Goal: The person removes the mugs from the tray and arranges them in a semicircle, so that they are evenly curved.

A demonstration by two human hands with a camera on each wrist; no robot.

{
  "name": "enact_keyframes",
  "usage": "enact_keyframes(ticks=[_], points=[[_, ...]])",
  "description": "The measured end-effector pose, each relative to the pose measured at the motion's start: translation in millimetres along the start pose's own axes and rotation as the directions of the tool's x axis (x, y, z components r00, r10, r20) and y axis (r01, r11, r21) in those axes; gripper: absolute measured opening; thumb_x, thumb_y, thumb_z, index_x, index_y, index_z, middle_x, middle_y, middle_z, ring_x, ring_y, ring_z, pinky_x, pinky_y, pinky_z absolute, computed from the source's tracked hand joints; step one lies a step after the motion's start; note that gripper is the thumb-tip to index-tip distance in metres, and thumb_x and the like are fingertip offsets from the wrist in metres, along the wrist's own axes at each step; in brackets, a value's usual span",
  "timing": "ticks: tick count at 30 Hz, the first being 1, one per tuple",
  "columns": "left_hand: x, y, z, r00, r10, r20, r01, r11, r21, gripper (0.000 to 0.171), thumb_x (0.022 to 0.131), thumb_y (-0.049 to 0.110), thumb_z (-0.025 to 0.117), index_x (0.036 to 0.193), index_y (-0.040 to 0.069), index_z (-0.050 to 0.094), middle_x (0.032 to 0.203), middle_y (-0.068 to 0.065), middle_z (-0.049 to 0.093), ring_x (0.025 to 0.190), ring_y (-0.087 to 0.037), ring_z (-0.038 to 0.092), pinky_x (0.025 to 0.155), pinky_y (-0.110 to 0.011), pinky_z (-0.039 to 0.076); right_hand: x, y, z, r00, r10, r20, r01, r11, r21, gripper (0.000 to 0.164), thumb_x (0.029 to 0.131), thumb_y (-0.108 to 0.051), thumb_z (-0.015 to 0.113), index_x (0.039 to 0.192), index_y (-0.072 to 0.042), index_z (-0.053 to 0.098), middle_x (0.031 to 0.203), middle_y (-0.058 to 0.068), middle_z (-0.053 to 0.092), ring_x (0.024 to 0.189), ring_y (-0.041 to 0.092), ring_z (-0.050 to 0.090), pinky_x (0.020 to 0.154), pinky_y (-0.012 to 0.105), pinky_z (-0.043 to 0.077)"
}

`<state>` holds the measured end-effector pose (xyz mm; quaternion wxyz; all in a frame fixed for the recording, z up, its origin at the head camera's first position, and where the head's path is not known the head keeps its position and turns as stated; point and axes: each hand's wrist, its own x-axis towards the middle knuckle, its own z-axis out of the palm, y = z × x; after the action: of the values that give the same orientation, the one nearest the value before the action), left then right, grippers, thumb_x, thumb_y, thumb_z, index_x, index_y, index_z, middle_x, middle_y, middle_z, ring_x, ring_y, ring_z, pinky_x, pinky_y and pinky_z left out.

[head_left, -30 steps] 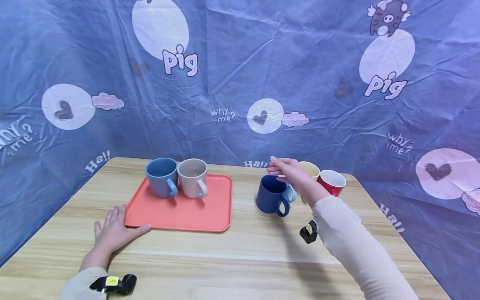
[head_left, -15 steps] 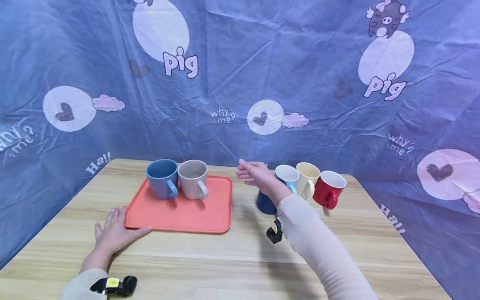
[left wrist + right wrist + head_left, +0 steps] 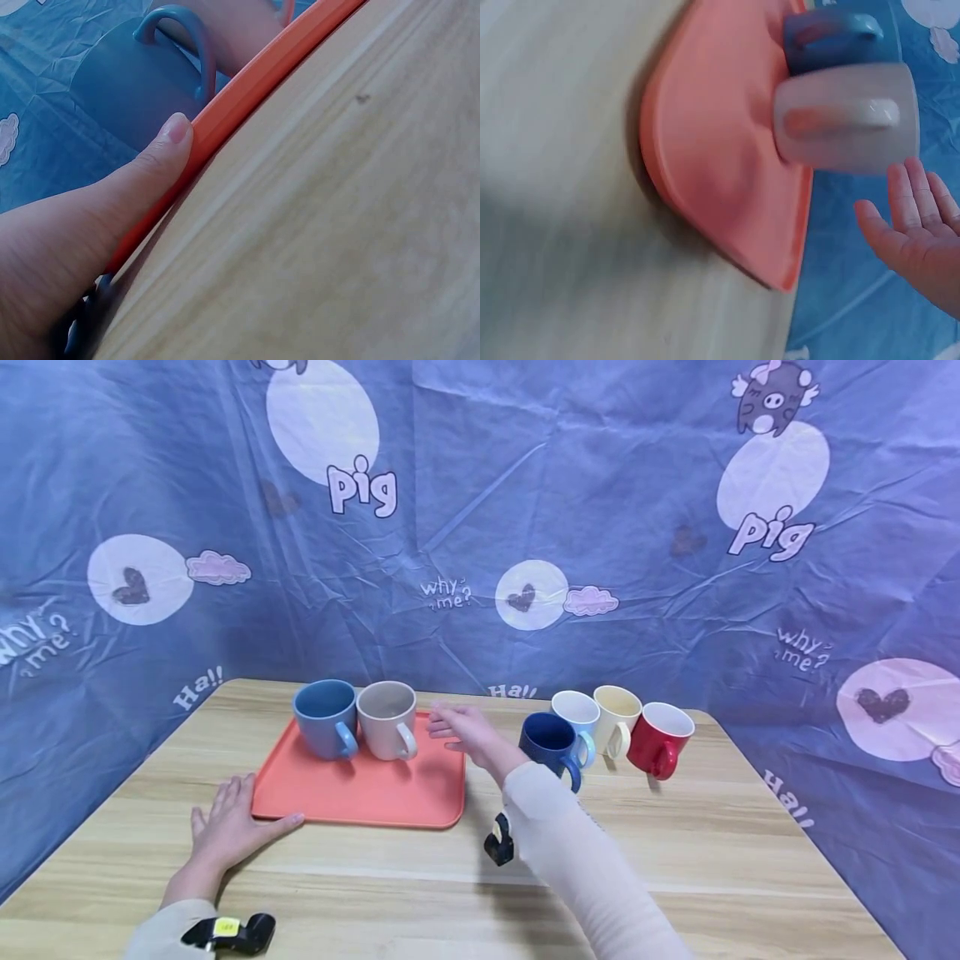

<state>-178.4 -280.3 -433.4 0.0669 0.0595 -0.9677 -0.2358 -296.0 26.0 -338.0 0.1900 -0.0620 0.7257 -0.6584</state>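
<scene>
My left hand (image 3: 228, 822) rests at the near left corner of an orange tray (image 3: 360, 802), its thumb along the tray's front edge. In the left wrist view the thumb touches the tray's rim (image 3: 247, 82). Two mugs stand upright at the back of the tray: a grey-blue mug (image 3: 324, 722) on the left and a light grey mug (image 3: 384, 722) beside it. My right hand (image 3: 472, 732) hovers over the tray's right side with fingers extended and nothing held. In the right wrist view its fingertips are close to the light grey mug (image 3: 847, 142).
Right of the tray stand a dark blue mug (image 3: 546, 739), a light blue mug (image 3: 576, 710), a cream mug (image 3: 617, 718) and a red mug (image 3: 656, 742). A patterned blue cloth (image 3: 465, 527) hangs behind the wooden table (image 3: 712, 860).
My right hand has moved left from above the dark blue mug to above the tray's right side, uncovering the mugs there. The left hand has stayed put.
</scene>
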Motion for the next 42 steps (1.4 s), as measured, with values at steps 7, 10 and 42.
enact_keyframes(ticks=[7, 10, 42], points=[[1.3, -1.3, -0.3, 1.0, 0.002, 0.005, -0.002, 1.0, -0.001, 0.112, 0.065, 0.066, 0.055, 0.132, -0.012, 0.011, 0.128, -0.04, 0.009, 0.119, -0.051, -0.001, 0.082, -0.066, -0.014, 8, 12, 22, 1.0, 0.0, -0.007, 0.001, 0.995, 0.096, 0.04, 0.088, -0.028, 0.049, 0.107, 0.007, 0.054, 0.095, 0.016, 0.06, 0.088, 0.024, 0.057, 0.087, 0.046, 0.036], [1.6, -2.5, 1.2, 1.0, 0.004, 0.0, -0.004, 1.0, 0.001, 0.112, 0.065, 0.066, 0.056, 0.132, -0.012, 0.011, 0.128, -0.04, 0.01, 0.119, -0.051, 0.0, 0.083, -0.066, -0.013, 9, 16, 29, 1.0, 0.013, -0.024, -0.01, 0.99, 0.143, 0.038, 0.088, -0.027, 0.051, 0.105, 0.006, 0.055, 0.09, 0.012, 0.06, 0.081, 0.021, 0.057, 0.084, 0.045, 0.039], [2.1, -4.7, 1.4, 1.0, 0.005, 0.003, -0.005, 1.0, 0.016, 0.112, 0.065, 0.066, 0.055, 0.132, -0.012, 0.01, 0.128, -0.04, 0.008, 0.119, -0.051, -0.001, 0.083, -0.066, -0.013, 10, 32, 56, 0.996, -0.034, -0.087, 0.041, 0.996, 0.082, 0.031, 0.086, -0.025, 0.054, 0.089, 0.005, 0.062, 0.073, 0.009, 0.062, 0.06, 0.01, 0.055, 0.059, 0.029, 0.045]])
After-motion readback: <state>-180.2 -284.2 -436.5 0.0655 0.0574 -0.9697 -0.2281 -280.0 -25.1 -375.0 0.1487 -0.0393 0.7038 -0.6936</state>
